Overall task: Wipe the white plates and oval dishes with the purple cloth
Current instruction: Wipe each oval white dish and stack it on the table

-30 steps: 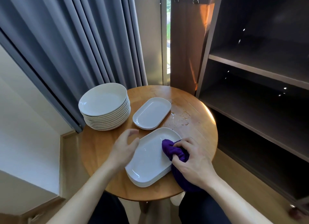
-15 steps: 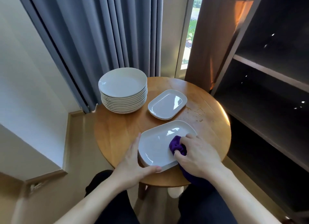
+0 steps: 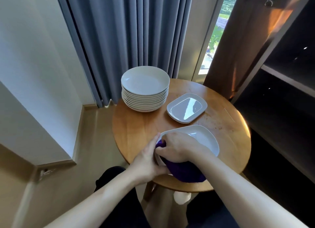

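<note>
Since half a second ago the right hand [image 3: 177, 147] has dragged the cloth [image 3: 184, 172] from the middle of the dish [image 3: 204, 137] to its left end, and the left hand [image 3: 148, 163] now lies right against the right one. On my feed the plates [image 3: 144, 84] have also slid toward the middle of the picture as the head camera turned.

I take the plates as my mark. They stand in one tall stack at the far left of the round wooden bench [image 3: 136, 125]. The dish lies nearer to me than the plates and to their right, at the bench's near edge. I cannot tell whether it lies flat or is tipped up.

The right hand is curled tight round the bunched cloth and presses it onto the dish's left end. The rest of the cloth trails toward me over the dish's near rim and the bench edge. The left hand's fingers are straight, laid along the dish's left end and touching the right hand. Its thumb is hidden from me.

Just right of the plates, and apart from them, sit the far dishes [image 3: 186, 108], two stacked. Behind the plates hangs a grey curtain [image 3: 127, 31]. Well to their right stands a dark shelf [image 3: 281, 91].
</note>
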{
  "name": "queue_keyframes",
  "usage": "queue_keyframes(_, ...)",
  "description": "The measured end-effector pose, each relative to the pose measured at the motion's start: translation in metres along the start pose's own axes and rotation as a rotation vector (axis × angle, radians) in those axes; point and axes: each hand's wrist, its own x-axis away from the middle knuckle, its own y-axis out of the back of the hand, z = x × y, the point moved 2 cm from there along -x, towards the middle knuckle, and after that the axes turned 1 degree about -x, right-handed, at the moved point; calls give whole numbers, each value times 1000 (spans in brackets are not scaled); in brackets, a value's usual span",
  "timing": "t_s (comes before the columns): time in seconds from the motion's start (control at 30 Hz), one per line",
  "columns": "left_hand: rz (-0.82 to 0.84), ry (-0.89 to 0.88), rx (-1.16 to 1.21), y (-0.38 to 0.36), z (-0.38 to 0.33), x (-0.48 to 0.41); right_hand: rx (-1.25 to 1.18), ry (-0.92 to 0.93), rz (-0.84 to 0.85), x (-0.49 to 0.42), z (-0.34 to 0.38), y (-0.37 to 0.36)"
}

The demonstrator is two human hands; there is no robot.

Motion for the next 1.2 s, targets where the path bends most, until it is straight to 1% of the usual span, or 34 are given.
queue_keyframes(0.17,-59,12,57,-4,14,-10,-2,13,-145,-16,-5,3)
queue_keyframes(0.3,-50,-4,23,-7,17,-12,31,7,-273,-21,-21,2)
queue_keyframes(0.4,-69,4,-50,-10,20,-10,27,-68,-334,-21,-37,2)
queue_keyframes(0.57,-76,0,-144,-12,21,-8,128,-202,-389,-12,-65,12)
queue_keyframes(0.63,-76,-11,-179,-11,21,-7,213,-264,-392,-7,-74,17)
queue_keyframes(0.7,-74,-26,-209,-11,19,-7,332,-323,-356,-2,-80,20)
queue_keyframes(0.8,-79,-30,-240,-10,20,-8,398,-365,-195,5,-77,14)
queue_keyframes(0.9,-82,-26,-248,-11,23,-9,403,-362,-48,15,-61,7)
queue_keyframes(1.0,-92,-32,-234,-12,26,-10,482,-312,32,26,-37,2)
queue_keyframes(1.1,-94,-37,-210,-12,26,-13,336,-218,25,31,-23,0)
queue_keyframes(1.17,-85,-41,-175,-12,26,-13,124,-156,39,32,-22,5)
queue_keyframes(1.2,-82,-45,-154,-13,26,-13,-4,-127,87,33,-23,9)
